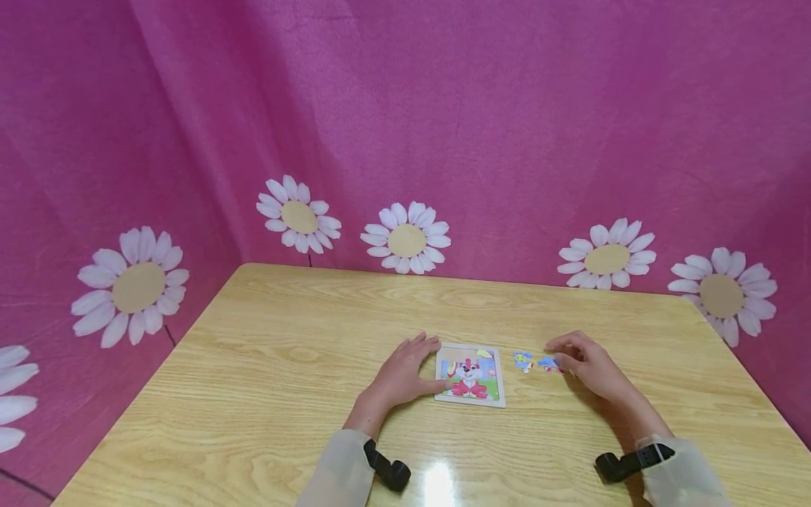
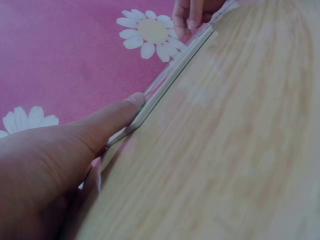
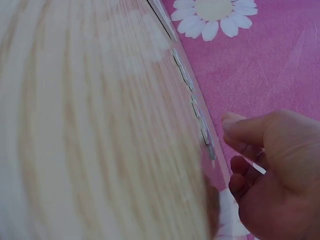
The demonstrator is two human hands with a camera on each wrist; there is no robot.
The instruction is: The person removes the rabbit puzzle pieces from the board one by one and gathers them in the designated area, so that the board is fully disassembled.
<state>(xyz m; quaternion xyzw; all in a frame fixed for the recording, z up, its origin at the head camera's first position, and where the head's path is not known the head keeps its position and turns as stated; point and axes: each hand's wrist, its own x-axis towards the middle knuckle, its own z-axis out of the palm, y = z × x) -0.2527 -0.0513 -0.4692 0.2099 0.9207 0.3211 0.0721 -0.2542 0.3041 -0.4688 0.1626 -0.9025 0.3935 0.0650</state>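
Note:
A square jigsaw puzzle board with a pale frame lies flat on the table, showing a red and white cartoon animal on grass. Part of its upper area is bare wood colour. My left hand rests along the board's left side, thumb over the lower left part and straight fingers at the upper left corner. Right of the board lie loose puzzle pieces, mostly blue with yellow and red. Over the rightmost piece hovers my right hand, its fingers loosely bent and nothing visible between thumb and fingers.
The wood-grain table extends around the board on all sides. A pink curtain with white daisies stands along its far and left edges. Each wrist carries a black strap-mounted camera.

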